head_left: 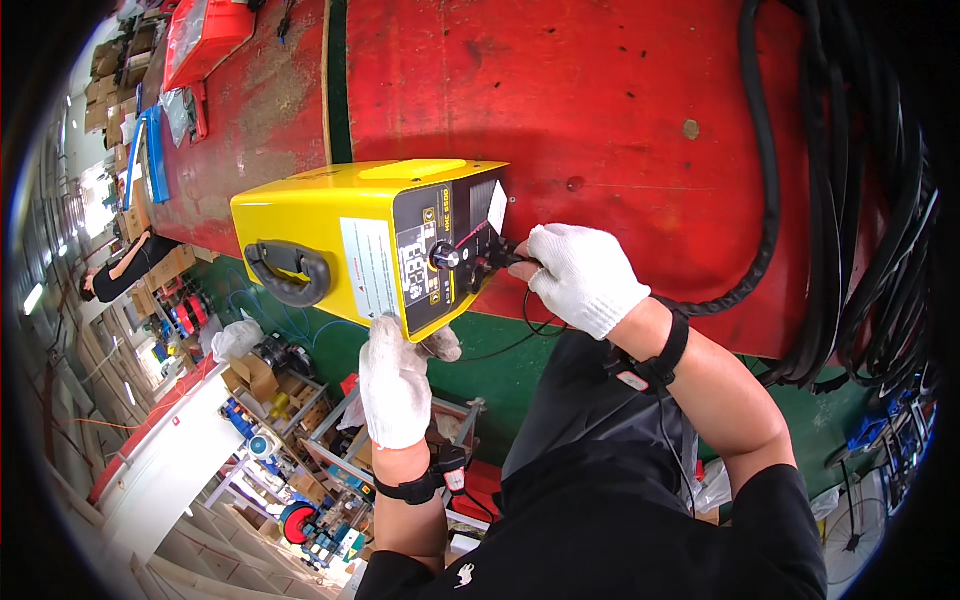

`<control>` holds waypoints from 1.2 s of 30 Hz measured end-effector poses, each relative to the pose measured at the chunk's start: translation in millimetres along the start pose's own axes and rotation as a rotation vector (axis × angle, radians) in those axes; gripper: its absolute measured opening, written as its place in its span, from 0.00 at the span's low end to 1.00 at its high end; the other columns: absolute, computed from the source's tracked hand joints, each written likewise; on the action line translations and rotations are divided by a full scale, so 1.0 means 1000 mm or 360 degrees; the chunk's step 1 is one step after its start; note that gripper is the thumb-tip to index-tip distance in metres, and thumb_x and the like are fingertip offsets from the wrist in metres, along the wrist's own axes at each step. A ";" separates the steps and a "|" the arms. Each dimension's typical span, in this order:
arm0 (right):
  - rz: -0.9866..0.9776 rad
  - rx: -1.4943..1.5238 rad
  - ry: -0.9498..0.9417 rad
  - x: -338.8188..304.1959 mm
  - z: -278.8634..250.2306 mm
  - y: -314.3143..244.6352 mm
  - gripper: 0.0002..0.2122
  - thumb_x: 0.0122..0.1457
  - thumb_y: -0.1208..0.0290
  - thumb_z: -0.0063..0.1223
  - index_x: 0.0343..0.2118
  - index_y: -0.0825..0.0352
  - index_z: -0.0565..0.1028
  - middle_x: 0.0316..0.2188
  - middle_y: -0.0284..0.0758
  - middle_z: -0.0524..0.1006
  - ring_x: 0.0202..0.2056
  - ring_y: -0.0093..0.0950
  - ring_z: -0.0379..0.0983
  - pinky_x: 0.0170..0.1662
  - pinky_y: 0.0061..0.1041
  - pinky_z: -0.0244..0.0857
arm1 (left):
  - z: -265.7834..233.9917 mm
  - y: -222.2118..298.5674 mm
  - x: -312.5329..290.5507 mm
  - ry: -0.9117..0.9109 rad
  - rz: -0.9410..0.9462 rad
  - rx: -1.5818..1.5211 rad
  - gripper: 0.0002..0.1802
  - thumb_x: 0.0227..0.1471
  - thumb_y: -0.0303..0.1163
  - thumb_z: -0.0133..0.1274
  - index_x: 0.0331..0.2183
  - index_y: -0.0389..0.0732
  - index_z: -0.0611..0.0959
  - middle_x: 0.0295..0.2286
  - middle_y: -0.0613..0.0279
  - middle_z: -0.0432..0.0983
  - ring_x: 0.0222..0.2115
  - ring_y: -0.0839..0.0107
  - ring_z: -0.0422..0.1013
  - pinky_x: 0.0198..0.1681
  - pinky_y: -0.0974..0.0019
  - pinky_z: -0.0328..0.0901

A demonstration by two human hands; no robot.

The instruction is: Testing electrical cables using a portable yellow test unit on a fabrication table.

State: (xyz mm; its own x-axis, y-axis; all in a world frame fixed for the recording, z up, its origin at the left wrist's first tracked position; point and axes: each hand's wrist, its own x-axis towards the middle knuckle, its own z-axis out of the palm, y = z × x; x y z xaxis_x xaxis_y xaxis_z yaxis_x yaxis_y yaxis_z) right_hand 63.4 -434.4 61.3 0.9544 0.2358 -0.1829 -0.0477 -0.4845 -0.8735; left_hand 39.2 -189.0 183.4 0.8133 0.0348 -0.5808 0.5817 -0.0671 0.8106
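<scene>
A yellow box-shaped machine [320, 215] lies on the red work table [620, 120], its black carry handle [290, 275] on the side facing me. Its dark front panel, with a lit display and a round knob [445, 256], faces right. My left hand [395, 385], in a white knit glove, grips the machine's near lower corner, fingertips reaching under the edge. At the front panel, my gloved right hand [585, 280] pinches a black cable plug [505, 255] against the sockets. Its tip is partly hidden by the fingers. A thin black wire hangs below that hand.
A thick black cable [768, 200] curves across the table's right side toward a large coil of cables [850, 200]. At the far left are a red bin [205, 40] and another person [130, 265]. Shelving with boxes [255, 380] stands below left.
</scene>
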 end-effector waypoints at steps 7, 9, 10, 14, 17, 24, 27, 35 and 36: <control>-0.0019 -0.0037 -0.0021 0.005 0.000 0.003 0.10 0.66 0.61 0.65 0.38 0.63 0.85 0.36 0.40 0.82 0.42 0.45 0.83 0.45 0.45 0.78 | -0.004 0.002 0.001 -0.0030 -0.0063 -0.0062 0.36 0.78 0.62 0.42 0.62 0.38 0.78 0.46 0.52 0.83 0.36 0.59 0.77 0.40 0.53 0.73; -0.0017 -0.0041 -0.0019 0.006 0.000 0.004 0.10 0.65 0.61 0.65 0.38 0.63 0.86 0.36 0.39 0.82 0.43 0.44 0.82 0.45 0.45 0.78 | -0.006 0.004 0.002 -0.0077 -0.0105 -0.0062 0.37 0.77 0.63 0.43 0.62 0.38 0.78 0.45 0.51 0.84 0.37 0.58 0.77 0.41 0.52 0.73; -0.0011 -0.0029 -0.0012 0.006 0.001 0.004 0.10 0.65 0.61 0.65 0.38 0.63 0.86 0.36 0.39 0.82 0.43 0.44 0.82 0.45 0.45 0.78 | -0.007 0.006 0.003 -0.0102 -0.0122 -0.0066 0.37 0.77 0.63 0.43 0.62 0.38 0.79 0.45 0.51 0.84 0.37 0.58 0.78 0.41 0.52 0.74; 0.0014 0.0019 -0.0029 0.006 0.003 0.003 0.09 0.65 0.62 0.66 0.38 0.63 0.86 0.36 0.38 0.81 0.43 0.43 0.82 0.46 0.44 0.78 | -0.009 0.012 0.001 -0.0081 -0.0207 -0.0034 0.38 0.77 0.63 0.44 0.62 0.37 0.79 0.44 0.49 0.84 0.38 0.56 0.79 0.42 0.49 0.74; -0.0028 -0.0023 -0.0034 0.007 0.004 0.004 0.09 0.65 0.62 0.66 0.38 0.63 0.86 0.36 0.38 0.81 0.42 0.43 0.82 0.45 0.44 0.78 | -0.008 0.017 0.002 -0.0103 -0.0251 -0.0064 0.37 0.76 0.62 0.44 0.62 0.36 0.79 0.44 0.48 0.85 0.38 0.55 0.79 0.42 0.48 0.74; -0.0046 0.0021 0.0026 0.007 0.006 0.005 0.09 0.65 0.61 0.66 0.37 0.62 0.85 0.36 0.37 0.81 0.41 0.42 0.83 0.43 0.43 0.78 | -0.005 0.025 0.004 -0.0057 -0.0323 -0.0135 0.41 0.76 0.62 0.45 0.56 0.27 0.84 0.41 0.44 0.86 0.38 0.56 0.82 0.44 0.52 0.76; -0.0056 0.0004 0.0016 0.007 0.007 0.005 0.09 0.65 0.61 0.66 0.37 0.62 0.84 0.35 0.36 0.81 0.40 0.42 0.83 0.42 0.43 0.79 | -0.007 0.027 0.004 -0.0080 -0.0355 -0.0111 0.41 0.76 0.62 0.45 0.57 0.27 0.83 0.42 0.44 0.86 0.39 0.55 0.82 0.44 0.51 0.77; -0.0098 -0.0028 0.0022 0.006 0.013 0.007 0.10 0.68 0.59 0.62 0.39 0.61 0.85 0.37 0.36 0.81 0.40 0.42 0.83 0.41 0.44 0.78 | -0.011 0.026 0.003 -0.0089 -0.0362 -0.0152 0.41 0.77 0.62 0.45 0.60 0.28 0.81 0.48 0.43 0.85 0.43 0.53 0.82 0.45 0.50 0.77; -0.0079 -0.0036 -0.0013 0.006 0.014 0.007 0.10 0.69 0.59 0.62 0.40 0.61 0.85 0.37 0.36 0.81 0.41 0.42 0.84 0.41 0.44 0.78 | -0.012 0.025 0.004 -0.0094 -0.0362 -0.0160 0.41 0.77 0.62 0.45 0.61 0.29 0.81 0.48 0.44 0.85 0.44 0.53 0.82 0.45 0.50 0.77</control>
State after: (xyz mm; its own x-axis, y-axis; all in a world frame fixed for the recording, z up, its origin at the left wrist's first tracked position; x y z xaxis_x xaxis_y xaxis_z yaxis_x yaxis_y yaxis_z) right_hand 64.7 -424.7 48.2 0.9530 0.2672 -0.1432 0.0067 -0.4908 -0.8713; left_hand 57.3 -178.9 202.6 0.6612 -0.0210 -0.7499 0.7501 0.0355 0.6604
